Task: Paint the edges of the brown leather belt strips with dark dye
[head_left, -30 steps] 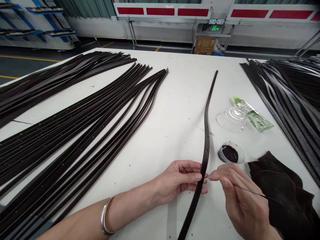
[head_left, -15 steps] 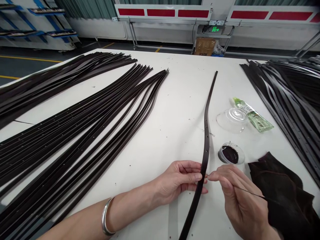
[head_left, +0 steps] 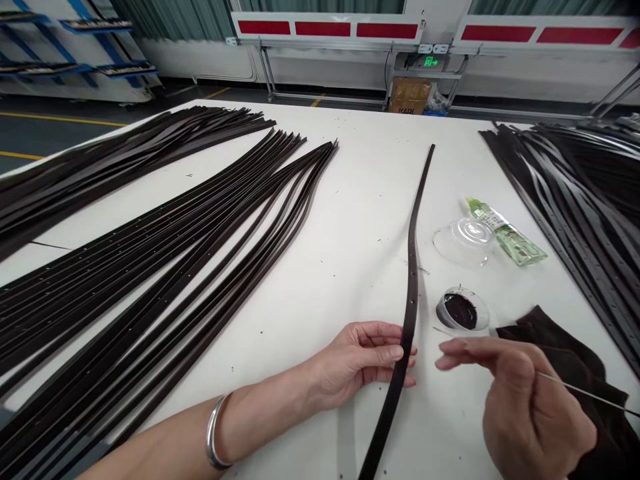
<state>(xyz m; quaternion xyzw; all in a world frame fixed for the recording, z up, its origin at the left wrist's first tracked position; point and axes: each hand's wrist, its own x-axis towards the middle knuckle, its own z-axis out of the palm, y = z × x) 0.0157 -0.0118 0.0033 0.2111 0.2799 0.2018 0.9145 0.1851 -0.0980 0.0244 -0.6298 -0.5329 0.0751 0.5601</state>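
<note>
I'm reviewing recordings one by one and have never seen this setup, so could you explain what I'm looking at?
No machine is at work: these are a person's own bare hands, seen from a head-worn camera looking forward and down. The left hand pinches a long dark strip dotted with small holes. The right hand, apart from it, holds a thin rod. On the white table are a clear cup of dark liquid, a clear plastic lid-like piece, a green packet, dark cloth, and bunches of dark strips on both sides.
</note>
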